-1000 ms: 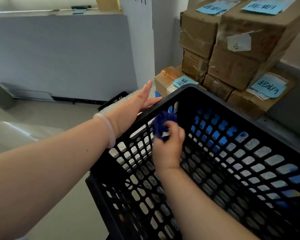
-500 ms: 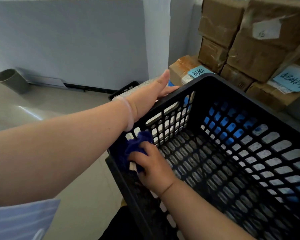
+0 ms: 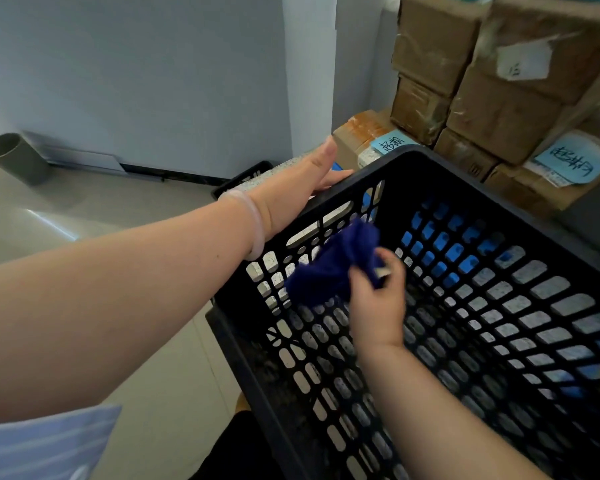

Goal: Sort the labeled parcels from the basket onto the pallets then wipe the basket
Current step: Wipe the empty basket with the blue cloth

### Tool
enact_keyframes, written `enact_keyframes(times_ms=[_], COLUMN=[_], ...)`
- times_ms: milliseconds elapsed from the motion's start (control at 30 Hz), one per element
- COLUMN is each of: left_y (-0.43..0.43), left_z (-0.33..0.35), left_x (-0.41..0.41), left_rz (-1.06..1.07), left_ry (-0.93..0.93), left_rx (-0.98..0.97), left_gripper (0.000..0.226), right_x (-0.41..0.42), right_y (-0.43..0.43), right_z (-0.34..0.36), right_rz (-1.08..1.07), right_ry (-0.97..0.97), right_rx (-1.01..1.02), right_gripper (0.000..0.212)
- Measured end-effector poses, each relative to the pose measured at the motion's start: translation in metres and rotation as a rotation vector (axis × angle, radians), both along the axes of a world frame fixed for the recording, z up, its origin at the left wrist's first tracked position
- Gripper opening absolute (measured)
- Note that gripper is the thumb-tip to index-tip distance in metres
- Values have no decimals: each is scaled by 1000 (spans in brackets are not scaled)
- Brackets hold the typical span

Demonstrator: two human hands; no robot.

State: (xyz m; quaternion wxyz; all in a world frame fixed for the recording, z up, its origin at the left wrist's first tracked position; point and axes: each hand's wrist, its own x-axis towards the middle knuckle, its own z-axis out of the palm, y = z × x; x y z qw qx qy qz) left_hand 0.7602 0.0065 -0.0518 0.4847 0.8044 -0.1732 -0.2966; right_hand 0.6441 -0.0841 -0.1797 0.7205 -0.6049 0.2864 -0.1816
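A black plastic lattice basket [image 3: 492,206] fills the lower right, tilted toward me, with nothing inside it but my hand and a cloth. My left hand [image 3: 291,192] grips its far left rim, thumb up, fingers hidden over the outer side. My right hand [image 3: 378,299] is inside the basket, closed on a crumpled dark blue cloth [image 3: 333,268] pressed against the left inner wall. Brown cardboard parcels [image 3: 506,112] with blue handwritten labels [image 3: 568,161] are stacked behind the basket at the upper right.
A grey partition wall [image 3: 136,81] and a white pillar [image 3: 309,64] stand ahead. A grey cylinder [image 3: 14,157] lies on the floor at the left. Part of another black crate [image 3: 243,174] shows beyond my left wrist. Pale floor stretches to the left.
My right hand has moved the blue cloth along the left inner wall, from the near corner back up toward the middle. My left hand keeps its hold on the rim.
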Motion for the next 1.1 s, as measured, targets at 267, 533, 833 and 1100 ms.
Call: enact_keyframes(times_ms=[267, 533, 833, 1100], left_y=[-2, -4, -3, -1], left_z=[-6, -3, -8, -16], left_x=[5, 4, 7, 14], left_rz=[10, 2, -11, -35], left_ry=[27, 52, -17, 6], left_rx=[-35, -37, -32, -56], left_gripper=[44, 51, 45, 51], right_x=[61, 23, 15, 45], right_y=[-16, 27, 21, 7], right_z=[6, -2, -12, -23], right_rz=[-142, 85, 108, -132], right_ry=[91, 133, 129, 139], right_rx=[-21, 242, 213, 82], right_gripper=[39, 42, 47, 26])
